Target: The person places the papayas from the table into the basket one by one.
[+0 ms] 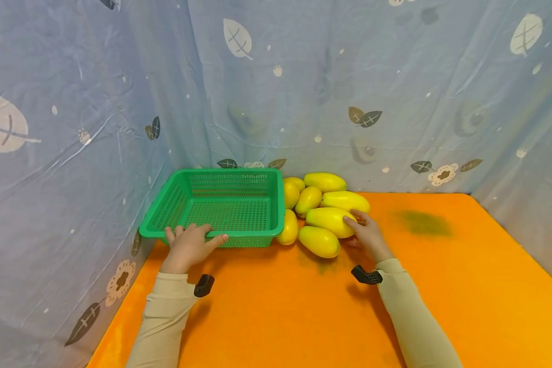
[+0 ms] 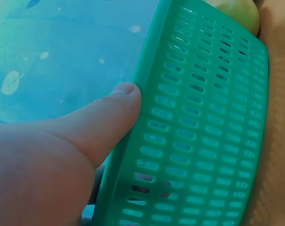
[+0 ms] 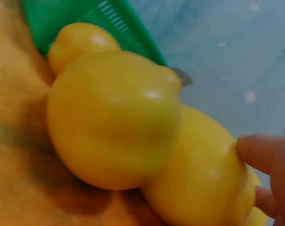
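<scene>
A green plastic basket [image 1: 230,239] with slotted walls stands on the orange table. My left hand [image 1: 189,246] holds its near rim at the left; in the left wrist view the thumb [image 2: 119,106] lies on the rim, and skin shows through a few slots. To the right of the basket several smooth yellow fruits lie close together, some long like papayas, others shorter and rounder. My right hand [image 1: 368,235] grips the right end of a long yellow papaya [image 1: 328,220], thumb on its near top. Another papaya [image 1: 319,242] lies just in front of it.
Behind the fruit, a long papaya [image 1: 325,182] lies close to the blue patterned curtain [image 1: 303,102], which hangs round the back and sides. A rounder yellow fruit [image 1: 288,228] sits against the basket's right wall. The table [image 1: 276,306] bears a dark greenish stain [image 1: 423,223] at the right.
</scene>
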The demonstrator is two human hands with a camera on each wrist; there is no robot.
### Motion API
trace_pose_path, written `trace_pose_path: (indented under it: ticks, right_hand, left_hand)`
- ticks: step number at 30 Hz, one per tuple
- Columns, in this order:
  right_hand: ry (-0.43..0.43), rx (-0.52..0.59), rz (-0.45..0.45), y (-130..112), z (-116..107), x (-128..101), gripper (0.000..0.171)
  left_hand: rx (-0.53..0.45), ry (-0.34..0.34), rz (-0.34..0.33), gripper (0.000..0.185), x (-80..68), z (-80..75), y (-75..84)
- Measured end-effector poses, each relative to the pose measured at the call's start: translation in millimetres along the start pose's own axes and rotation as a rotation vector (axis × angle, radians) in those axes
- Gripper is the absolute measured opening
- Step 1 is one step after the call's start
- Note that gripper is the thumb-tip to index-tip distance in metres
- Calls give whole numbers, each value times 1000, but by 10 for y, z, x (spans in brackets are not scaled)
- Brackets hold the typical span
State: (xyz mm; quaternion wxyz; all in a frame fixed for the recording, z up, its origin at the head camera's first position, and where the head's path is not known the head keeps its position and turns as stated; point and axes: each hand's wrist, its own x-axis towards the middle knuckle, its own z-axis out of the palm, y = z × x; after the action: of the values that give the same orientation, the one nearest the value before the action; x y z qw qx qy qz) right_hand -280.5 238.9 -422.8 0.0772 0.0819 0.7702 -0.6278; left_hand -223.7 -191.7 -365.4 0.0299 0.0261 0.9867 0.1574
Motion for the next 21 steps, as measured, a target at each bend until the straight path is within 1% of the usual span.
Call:
trace_pose_path:
  ticks: [5,10,13,16,20,21]
  right_hand:
    - [9,107,-13,53,55,27,71]
    - [4,152,-1,18,46,9,71]
    - [-8,144,-9,-20,22,-14,74]
    - [3,132,-32,-74,-28,-44,75]
    - [33,206,-71,-186,-83,-119,75]
    - [39,240,-81,-223,-81,-149,75]
  left_hand:
    - [-10,5,-1,74,5,10,-14]
    - [-15,11,-1,73,6,-18,-14]
    - [-11,10,-4,72,7,-28,-22]
    - [-4,11,-7,72,7,-31,-24]
    - [4,11,-10,71,4,-14,-11]
    - [4,9,-14,71,2,-6,-6]
